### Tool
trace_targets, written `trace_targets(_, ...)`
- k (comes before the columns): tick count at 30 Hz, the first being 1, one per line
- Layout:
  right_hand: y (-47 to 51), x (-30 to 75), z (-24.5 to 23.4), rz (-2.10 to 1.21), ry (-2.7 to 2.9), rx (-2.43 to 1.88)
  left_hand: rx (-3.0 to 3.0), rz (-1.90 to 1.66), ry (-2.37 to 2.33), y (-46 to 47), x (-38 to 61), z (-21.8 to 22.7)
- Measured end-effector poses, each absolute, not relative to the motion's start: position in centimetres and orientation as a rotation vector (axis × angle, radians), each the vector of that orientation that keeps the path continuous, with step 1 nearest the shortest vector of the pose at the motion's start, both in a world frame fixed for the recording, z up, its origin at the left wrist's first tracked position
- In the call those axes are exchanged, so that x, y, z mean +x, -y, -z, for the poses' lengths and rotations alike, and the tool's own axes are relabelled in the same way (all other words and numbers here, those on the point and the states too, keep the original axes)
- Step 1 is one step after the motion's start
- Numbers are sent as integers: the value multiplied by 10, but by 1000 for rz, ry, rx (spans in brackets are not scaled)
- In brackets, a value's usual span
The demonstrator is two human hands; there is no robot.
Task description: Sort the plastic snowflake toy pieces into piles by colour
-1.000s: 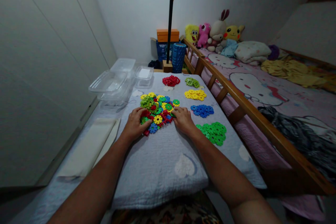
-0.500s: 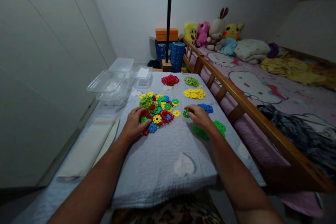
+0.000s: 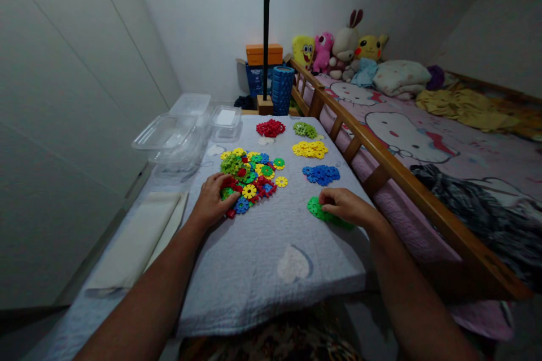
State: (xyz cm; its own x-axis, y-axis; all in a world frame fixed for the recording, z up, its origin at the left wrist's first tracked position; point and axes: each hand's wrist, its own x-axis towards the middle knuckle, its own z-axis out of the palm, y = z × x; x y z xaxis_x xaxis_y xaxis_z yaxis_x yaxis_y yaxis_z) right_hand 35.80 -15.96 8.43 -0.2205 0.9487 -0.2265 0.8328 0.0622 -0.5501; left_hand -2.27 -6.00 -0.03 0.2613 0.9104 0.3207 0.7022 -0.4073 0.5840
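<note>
Head view: the green pile [image 3: 315, 208] of flower-shaped pieces lies just right of centre on the quilted mat [image 3: 262, 259]. The right hand [image 3: 345, 206] covers it with curled fingers; I cannot tell if they pinch a piece. Left of centre, the left hand [image 3: 212, 200] rests with bent fingers on the mixed pile [image 3: 252, 172], its grip equally unclear. Above the green pile sit the blue pile [image 3: 320, 174], yellow pile [image 3: 310, 149] and red pile [image 3: 271, 127]. Clear containers [image 3: 169, 138] stand at the mat's upper left.
</note>
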Motion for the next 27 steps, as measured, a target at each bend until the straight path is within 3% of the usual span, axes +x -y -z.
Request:
trace_targets(7,161,354,-74,-541,2337,-1971,2210,-900,-1479,60,-23,-1)
trace_targets(19,126,305,-87,-379,2364,-1895,2197,-917,-1460,60,-23,-1)
trace_targets(27,79,269,-64,-251,2473,-1857,2183,-914,-1459,62,-21,-4)
